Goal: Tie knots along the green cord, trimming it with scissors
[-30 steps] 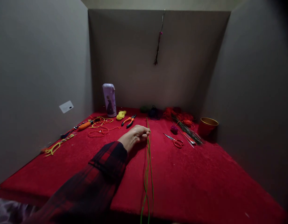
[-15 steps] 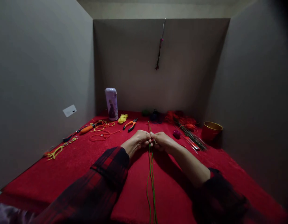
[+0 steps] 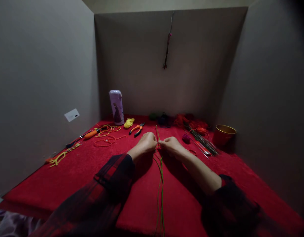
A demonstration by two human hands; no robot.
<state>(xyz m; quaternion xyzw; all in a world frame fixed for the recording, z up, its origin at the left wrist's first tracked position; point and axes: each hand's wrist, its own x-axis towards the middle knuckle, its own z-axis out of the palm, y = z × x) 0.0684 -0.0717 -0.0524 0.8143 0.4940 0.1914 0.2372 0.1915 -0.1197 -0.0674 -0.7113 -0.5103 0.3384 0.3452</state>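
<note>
Close together over the middle of the cloth, my left hand (image 3: 147,142) and my right hand (image 3: 171,144) both have their fingers closed on thin green cords. Loose lengths of the green cord (image 3: 162,187) hang from beneath the hands and run toward me to the near edge. Beyond the fingertips a thin brownish strand (image 3: 157,132) stretches away from me, where the cords seem to meet. My curled fingers hide the exact crossing of the cords.
Pliers (image 3: 137,129), yellow yarn (image 3: 129,123) and a purple bottle (image 3: 116,107) stand beyond my left hand. Orange cord (image 3: 109,141) lies left. To the right are a purple yarn ball (image 3: 186,138), a wire bundle (image 3: 202,141) and a red cup (image 3: 223,135). Grey panels enclose the red cloth (image 3: 75,184).
My hands have drawn slightly apart, the left one turning knuckles up. The hanging green cords have shifted and now cross below the hands. The whole view has tilted a little.
</note>
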